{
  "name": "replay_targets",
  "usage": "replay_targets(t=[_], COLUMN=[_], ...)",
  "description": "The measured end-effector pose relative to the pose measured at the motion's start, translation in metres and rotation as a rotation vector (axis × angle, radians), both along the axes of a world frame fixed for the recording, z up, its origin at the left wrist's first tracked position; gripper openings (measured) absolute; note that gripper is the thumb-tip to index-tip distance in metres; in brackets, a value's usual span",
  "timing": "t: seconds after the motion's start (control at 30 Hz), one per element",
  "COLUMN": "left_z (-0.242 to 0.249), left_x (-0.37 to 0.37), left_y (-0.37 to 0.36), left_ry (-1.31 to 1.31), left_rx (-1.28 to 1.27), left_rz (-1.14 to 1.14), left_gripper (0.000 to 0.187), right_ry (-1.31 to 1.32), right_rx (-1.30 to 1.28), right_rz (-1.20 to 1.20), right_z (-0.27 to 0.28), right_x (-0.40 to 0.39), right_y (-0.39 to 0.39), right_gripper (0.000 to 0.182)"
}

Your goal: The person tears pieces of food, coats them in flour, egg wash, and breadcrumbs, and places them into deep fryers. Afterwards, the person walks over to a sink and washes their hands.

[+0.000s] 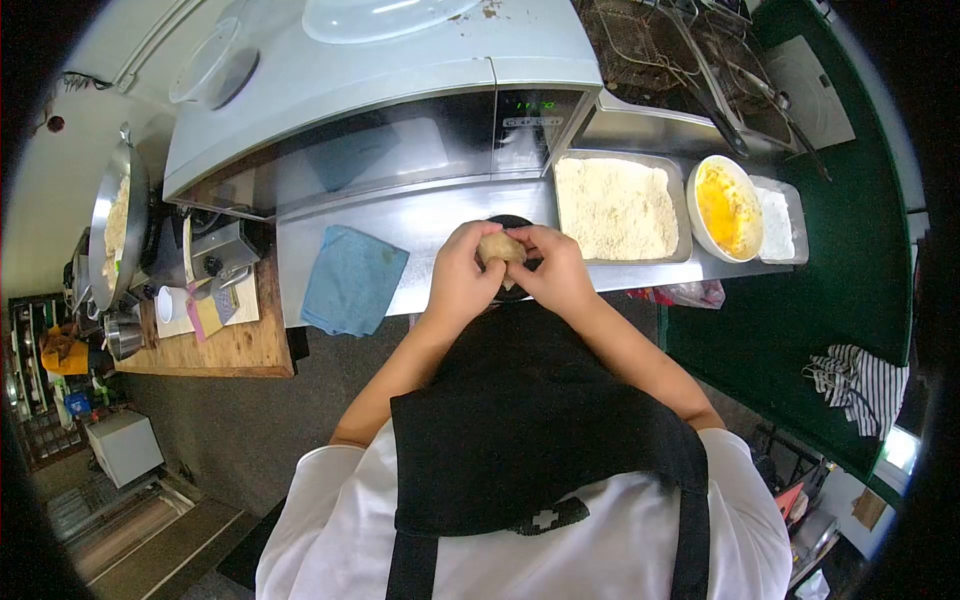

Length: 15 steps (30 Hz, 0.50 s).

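Note:
Between my two hands, a lump of pale, mashed-looking mixture [500,247] is cupped and pressed at the front edge of the steel counter. My left hand [459,268] curls round one side of it, and my right hand [556,268] closes on the other, with the thumbs near each other. Beneath the hands is a dark round dish [512,219], mostly covered by them. On the right lies a metal tray of breadcrumbs [620,210]. Past it stand a white bowl [697,226] of beaten egg and a smaller tray of white powder [776,222].
A folded blue cloth [354,280] lies left of my hands. Behind them stands a microwave [380,140]. Fryer baskets [640,45] are at the back right. A wooden worktop [240,345] and a large pan [118,225] are at the left.

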<state>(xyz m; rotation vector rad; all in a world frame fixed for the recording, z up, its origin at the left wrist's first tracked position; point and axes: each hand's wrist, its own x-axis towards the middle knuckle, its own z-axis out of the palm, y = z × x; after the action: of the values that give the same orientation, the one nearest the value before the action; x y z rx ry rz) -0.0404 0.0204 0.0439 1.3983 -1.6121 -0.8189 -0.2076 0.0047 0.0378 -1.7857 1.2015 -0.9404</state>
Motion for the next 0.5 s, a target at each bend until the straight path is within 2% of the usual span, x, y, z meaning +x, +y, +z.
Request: replay_targets(t=[0.13, 0.23, 0.33, 0.5], left_z=[0.0012, 0.0051, 0.005, 0.0016], left_x=[-0.0006, -0.0045, -0.0038, -0.0022], left_y=[-0.001, 0.0005, 0.0, -0.0035], left_ry=[-0.059, -0.073, -0.139, -0.168], left_rx=[0.002, 0.08, -0.064, -0.226], left_rz=[-0.018, 0.007, -0.032, -0.087], left_gripper=[0.037, 0.041, 0.044, 0.043], right_ry=[-0.075, -0.116, -0.167, -0.085], right_rx=[0.114, 0.107, 0.081, 0.036], right_rz=[-0.022, -0.029, -0.034, -0.008], right_z=[-0.0051, -0.0054, 0.0, 0.0014], right_x=[0.0017, 0.0036, 0.0071, 0.0059], right_y=[0.0001, 0.0011, 0.0015, 0.0014], right_gripper=[0.038, 0.042, 0.045, 0.042])
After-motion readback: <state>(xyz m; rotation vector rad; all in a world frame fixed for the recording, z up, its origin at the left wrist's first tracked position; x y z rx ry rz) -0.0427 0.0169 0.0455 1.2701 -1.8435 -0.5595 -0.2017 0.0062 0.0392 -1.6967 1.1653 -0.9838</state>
